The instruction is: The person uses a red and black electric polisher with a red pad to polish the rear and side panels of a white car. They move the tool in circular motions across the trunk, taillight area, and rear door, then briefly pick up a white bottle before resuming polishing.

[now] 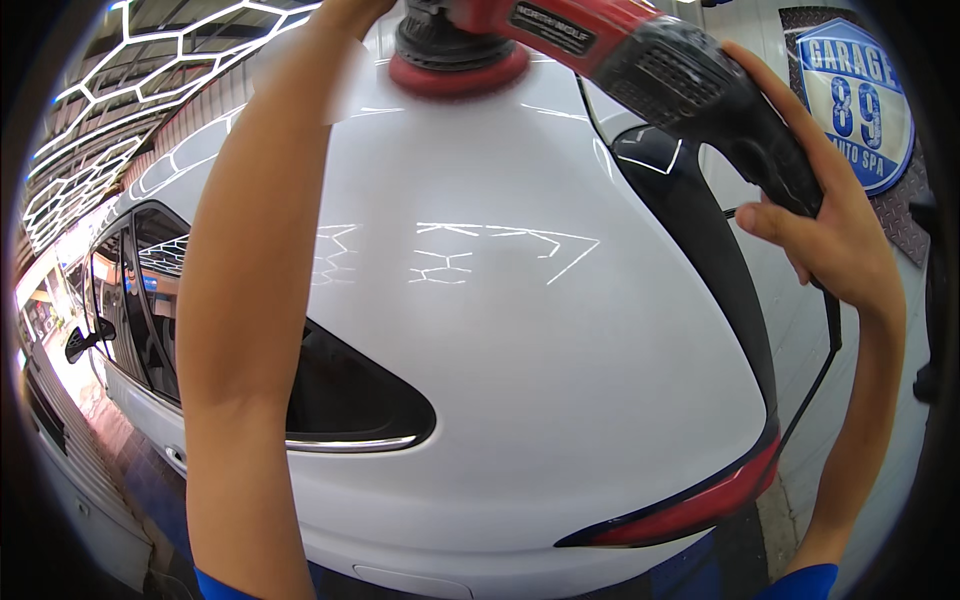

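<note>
My right hand (850, 245) is wrapped round the black rear handle of a red and black car polisher (665, 85) at the upper right. The polisher lies across the top of the view, its round red pad (458, 80) low against the white car's rear body panel (510, 360); whether the pad presses on the paint cannot be made out. My left arm reaches up to the polisher's head. Only the edge of my left hand (362, 6) shows beside it at the top rim, its fingers cut off by the frame.
A power cord (812, 388) hangs from the handle down past the red tail light (690, 505). The dark rear side window (350, 395) lies behind my left forearm. On the right wall (790, 330) hangs a blue and white sign (856, 105). Hexagonal lights (150, 70) glow overhead.
</note>
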A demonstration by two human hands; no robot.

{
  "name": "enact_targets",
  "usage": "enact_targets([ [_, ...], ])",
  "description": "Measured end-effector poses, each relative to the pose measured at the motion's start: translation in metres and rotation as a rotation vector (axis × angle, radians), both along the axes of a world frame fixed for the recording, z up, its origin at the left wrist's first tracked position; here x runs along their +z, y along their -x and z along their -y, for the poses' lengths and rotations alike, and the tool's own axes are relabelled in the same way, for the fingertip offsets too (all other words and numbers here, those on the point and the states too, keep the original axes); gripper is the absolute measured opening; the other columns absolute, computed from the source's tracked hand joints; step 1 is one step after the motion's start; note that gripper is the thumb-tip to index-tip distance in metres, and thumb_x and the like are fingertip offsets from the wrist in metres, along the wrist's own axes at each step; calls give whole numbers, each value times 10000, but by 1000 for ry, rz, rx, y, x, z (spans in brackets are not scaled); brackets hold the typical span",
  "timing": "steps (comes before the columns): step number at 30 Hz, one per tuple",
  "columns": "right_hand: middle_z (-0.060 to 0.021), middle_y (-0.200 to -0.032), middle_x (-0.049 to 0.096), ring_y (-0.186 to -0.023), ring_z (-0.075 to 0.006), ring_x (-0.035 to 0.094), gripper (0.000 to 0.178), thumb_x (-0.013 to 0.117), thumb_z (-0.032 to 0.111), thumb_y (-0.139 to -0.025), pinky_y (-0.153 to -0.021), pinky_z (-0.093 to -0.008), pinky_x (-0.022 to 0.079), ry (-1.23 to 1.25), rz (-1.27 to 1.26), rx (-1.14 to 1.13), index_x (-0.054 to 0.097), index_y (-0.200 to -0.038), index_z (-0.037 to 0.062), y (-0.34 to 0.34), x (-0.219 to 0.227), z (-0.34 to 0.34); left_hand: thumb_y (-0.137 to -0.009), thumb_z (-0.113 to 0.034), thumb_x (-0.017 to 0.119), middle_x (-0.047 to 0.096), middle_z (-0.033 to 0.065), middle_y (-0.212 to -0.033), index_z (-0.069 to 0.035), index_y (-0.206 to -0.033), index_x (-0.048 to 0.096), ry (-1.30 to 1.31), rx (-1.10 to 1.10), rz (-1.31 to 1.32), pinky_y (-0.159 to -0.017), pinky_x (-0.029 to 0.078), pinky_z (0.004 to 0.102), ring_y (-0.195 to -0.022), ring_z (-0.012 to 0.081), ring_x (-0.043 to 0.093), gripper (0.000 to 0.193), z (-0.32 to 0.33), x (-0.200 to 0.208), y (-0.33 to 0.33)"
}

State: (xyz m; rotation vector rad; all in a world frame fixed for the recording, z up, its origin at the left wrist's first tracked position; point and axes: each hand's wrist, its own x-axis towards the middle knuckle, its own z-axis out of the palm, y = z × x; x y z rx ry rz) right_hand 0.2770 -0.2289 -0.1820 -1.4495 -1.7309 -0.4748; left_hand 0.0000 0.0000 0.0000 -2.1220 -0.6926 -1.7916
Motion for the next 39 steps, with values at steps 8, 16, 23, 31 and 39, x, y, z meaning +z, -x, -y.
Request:
enact_targets([
  [8,-186,-1574,487,-1167,-317,688,967,817,402,-780,-874,-390,637,-334,251,40,388,-1639,285,-72,-57,18,-989,-555,487,741,267,-1017,29,-1050,758,-95,-126,-127,-903,494,446,-997,353,687,647,15,-2,-85],
  [16,-191,-1627,403,-1436,-400,508,987,790,581,-835,-1078,-581,537,-308,330,-198,315,-1660,319,-57,-59,22,-997,-612,396,749,260,-1088,30,-1086,768,-217,45,-300,-949,482,462,-1041,378,674,747,26,14,-39],
  [23,-233,-1542,493,-1366,-416,569,1067,834,629,-773,-1004,-585,574,-142,130,-239,334,-1654,293,-2,-41,36,-1016,-719,367,579,291,-1427,-8,-1484,520,-69,-66,-380,-1108,445,541,-1288,395,584,865,13,10,40],
  [31,-250,-1491,537,-1317,-412,604,1085,881,555,-754,-969,-549,593,-204,224,-168,345,-1652,266,43,-29,35,-1006,-670,468,539,292,-1484,-13,-1582,422,107,-144,-212,-1135,456,511,-1332,387,570,875,66,-25,129],
  [39,-246,-1513,513,-1344,-409,580,1064,871,527,-772,-1003,-547,572,-108,245,-147,340,-1653,256,75,-14,31,-1018,-571,523,595,269,-1423,16,-1516,499,90,-213,-135,-1092,485,454,-1263,339,613,769,46,-13,146],
])
